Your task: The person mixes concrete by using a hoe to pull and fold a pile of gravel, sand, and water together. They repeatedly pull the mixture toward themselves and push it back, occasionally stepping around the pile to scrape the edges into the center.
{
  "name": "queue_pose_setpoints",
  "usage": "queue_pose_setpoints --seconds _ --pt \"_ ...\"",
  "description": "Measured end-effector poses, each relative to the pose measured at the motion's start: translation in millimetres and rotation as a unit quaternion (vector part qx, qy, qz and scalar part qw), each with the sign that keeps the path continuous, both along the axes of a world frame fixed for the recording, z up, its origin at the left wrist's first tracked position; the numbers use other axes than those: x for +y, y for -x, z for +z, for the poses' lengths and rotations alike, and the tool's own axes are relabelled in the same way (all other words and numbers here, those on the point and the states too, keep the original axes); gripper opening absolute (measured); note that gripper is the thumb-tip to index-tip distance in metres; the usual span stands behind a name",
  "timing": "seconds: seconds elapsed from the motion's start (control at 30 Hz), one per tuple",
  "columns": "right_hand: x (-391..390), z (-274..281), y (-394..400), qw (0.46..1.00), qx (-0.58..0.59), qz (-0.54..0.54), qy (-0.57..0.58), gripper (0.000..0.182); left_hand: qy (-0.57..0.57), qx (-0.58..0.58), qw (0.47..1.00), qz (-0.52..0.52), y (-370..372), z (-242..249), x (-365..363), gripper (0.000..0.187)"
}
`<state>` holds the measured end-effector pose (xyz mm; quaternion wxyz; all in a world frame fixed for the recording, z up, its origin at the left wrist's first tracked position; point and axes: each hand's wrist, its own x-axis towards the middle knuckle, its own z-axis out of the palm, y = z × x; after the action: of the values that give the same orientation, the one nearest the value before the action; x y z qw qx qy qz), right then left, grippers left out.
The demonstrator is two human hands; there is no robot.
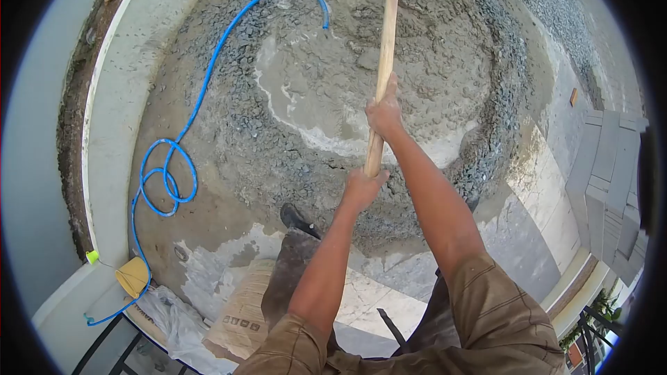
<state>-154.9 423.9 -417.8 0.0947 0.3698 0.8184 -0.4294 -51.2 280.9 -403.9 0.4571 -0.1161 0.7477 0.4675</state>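
Both hands are wrapped round the pale wooden handle of a hoe (386, 42). My left hand (363, 189) is closed near the handle's lower end. Farther up the handle, my right hand (384, 115) grips it with the thumb lying along the wood. The hoe's far end lies over a wet grey concrete mix (438, 69); its blade cannot be made out. A pool of cloudy water (313, 107) stands in the mix left of the handle, and dark gravel (243, 125) rings it.
A blue hose (201, 90) runs along the left, looped once, its end over the mix. A yellow container (133, 277), clear plastic (177, 319) and a paper sack (243, 305) lie lower left. Grey boards or blocks (608, 180) stand right. A low wall (114, 104) curves along the left.
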Motion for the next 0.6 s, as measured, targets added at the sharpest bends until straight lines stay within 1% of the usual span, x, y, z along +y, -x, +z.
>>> queue_pose_setpoints --seconds 0.03,0.07,0.1,0.13,0.17,0.23,0.3,0.37,0.43,0.47,0.5,0.53,0.57,0.6 --pt "-11 -3 -24 1.0 0.017 -0.009 0.022 0.092 0.024 -0.004 1.0 -0.019 -16 15 -11 0.045" --pt "-20 -1 -40 0.998 0.041 -0.017 0.044 0.087 0.035 -0.004 0.999 -0.033 -29 35 -22 0.044" --pt "-26 22 -48 0.986 0.04 -0.065 0.148 0.078 0.05 -0.004 0.998 -0.044 -45 54 -33 0.043" --pt "-29 40 -53 0.96 0.033 -0.111 0.254 0.069 0.052 0.014 0.998 -0.042 -68 60 -45 0.043" --pt "-25 35 -48 0.927 0.026 -0.159 0.339 0.056 0.056 0.03 0.997 -0.043 -89 63 -56 0.043" --pt "-9 5 -45 0.831 0.003 -0.252 0.496 0.03 0.106 0.012 0.992 -0.069 -120 84 -67 0.043" --pt "-35 -2 -86 0.86 -0.023 -0.277 0.428 0.015 0.111 0.009 0.992 -0.057 -173 64 -84 0.044" --pt "-47 20 -134 0.863 -0.027 -0.279 0.42 0.012 0.112 0.005 0.988 -0.111 -222 63 -98 0.041" --pt "-46 47 -190 0.849 -0.015 -0.28 0.448 0.012 0.092 -0.068 0.984 -0.133 -262 79 -97 0.039" --pt "-34 63 -197 0.869 0.009 -0.264 0.419 0.012 0.078 -0.092 0.982 -0.144 -271 74 -90 0.038" --pt "-20 83 -206 0.887 0.03 -0.249 0.388 0.012 0.041 -0.099 0.985 -0.134 -284 60 -82 0.036" --pt "-4 107 -208 0.904 0.053 -0.232 0.355 0.013 0.003 -0.054 0.989 -0.137 -276 57 -64 0.035" --pt "19 135 -193 0.922 0.103 -0.218 0.302 0.019 -0.038 -0.008 0.989 -0.14 -241 60 -37 0.033" --pt "44 161 -171 0.935 0.151 -0.204 0.246 0.027 -0.063 0.011 0.986 -0.155 -205 62 -8 0.03"
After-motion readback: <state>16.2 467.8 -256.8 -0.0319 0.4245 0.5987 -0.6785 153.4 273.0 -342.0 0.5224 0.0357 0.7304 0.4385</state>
